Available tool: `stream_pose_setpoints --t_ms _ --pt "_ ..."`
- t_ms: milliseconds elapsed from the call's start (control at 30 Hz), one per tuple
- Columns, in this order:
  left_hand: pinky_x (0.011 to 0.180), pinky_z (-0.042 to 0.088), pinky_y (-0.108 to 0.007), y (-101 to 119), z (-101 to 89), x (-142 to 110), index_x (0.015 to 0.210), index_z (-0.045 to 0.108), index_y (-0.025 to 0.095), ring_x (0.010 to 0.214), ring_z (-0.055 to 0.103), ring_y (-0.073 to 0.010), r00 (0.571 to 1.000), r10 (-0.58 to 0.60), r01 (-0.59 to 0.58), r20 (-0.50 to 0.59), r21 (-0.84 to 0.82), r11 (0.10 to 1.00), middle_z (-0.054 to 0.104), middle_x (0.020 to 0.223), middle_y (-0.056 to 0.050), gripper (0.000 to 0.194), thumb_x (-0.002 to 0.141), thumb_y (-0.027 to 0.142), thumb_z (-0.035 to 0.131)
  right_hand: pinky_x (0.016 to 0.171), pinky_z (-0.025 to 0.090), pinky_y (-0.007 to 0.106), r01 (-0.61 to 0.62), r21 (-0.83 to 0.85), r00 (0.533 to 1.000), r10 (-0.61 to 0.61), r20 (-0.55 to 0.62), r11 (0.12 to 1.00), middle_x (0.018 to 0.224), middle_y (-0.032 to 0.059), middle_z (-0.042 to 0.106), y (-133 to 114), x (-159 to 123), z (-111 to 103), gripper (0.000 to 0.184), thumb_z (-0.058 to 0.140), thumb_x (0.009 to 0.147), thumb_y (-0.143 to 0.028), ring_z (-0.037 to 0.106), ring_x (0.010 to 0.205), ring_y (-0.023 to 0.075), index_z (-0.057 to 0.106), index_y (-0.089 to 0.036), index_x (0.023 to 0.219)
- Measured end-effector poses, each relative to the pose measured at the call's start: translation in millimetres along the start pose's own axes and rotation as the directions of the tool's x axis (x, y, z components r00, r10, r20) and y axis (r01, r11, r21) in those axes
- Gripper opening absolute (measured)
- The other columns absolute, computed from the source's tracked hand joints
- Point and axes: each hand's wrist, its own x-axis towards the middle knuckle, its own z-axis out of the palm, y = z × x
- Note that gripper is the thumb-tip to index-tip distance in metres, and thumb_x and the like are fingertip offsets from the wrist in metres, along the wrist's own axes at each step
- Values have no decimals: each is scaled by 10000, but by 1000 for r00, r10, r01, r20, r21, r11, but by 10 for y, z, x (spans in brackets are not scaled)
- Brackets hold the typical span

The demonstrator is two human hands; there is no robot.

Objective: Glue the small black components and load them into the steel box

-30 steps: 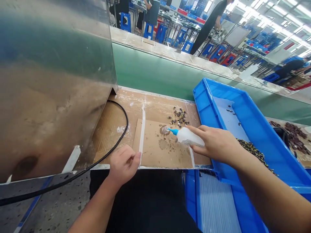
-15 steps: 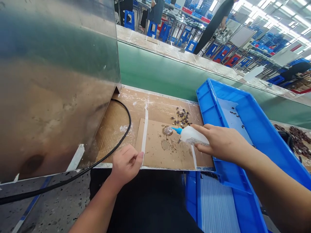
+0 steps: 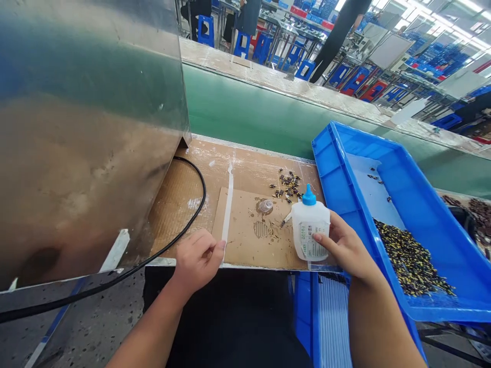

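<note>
Cardboard sheet, green conveyor behind, blue stools across rm.

Bright ceiling lights — glare on the steel panel, edges bowed.

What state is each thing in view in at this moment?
Right hand: gripping the bottle
White squeeze bottle: upright, blue nozzle up
Left hand: loosely curled, empty, on the cardboard's near edge
Blue plastic tray: holding a heap of small dark-and-yellow parts
Loose small parts: scattered on the cardboard
Black cable: slack, curving
</note>
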Motion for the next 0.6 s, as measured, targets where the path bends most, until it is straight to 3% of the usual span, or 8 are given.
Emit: stream_pose_setpoints --t_ms 133,300,433,600 --pt "586 364 -290 6 -4 12 735 480 225 580 450 -118 1000 12 -12 -7 13 1000 468 637 56 341 971 74 674 1153 552 529 -11 319 999 1 32 948 1546 98 661 227 -22 105 756 859 903 -585 612 1440 389 585 -314 1553" --pt "578 370 -285 6 -4 16 737 513 220 568 453 -111 1000 12 -12 -3 41 999 482 641 54 319 981 96 678 972 620 526 -90 604 996 60 69 792 1339 112 763 420 -67 322 724 838 818 -676 735 1186 399 687 -286 1408" --pt "574 377 -284 -14 -8 21 736 534 219 567 461 -115 1000 22 -23 8 62 998 490 634 50 308 984 106 677 925 612 502 -120 677 993 94 76 726 1292 108 755 414 -56 457 766 840 737 -700 736 1064 364 681 -290 1364" --pt "568 398 -277 64 8 64 754 546 220 561 496 -117 997 76 -76 2 47 996 523 634 45 288 965 83 686 822 617 488 -130 666 991 70 116 735 1104 107 747 108 -41 652 928 770 659 -774 712 916 346 641 -271 1428"
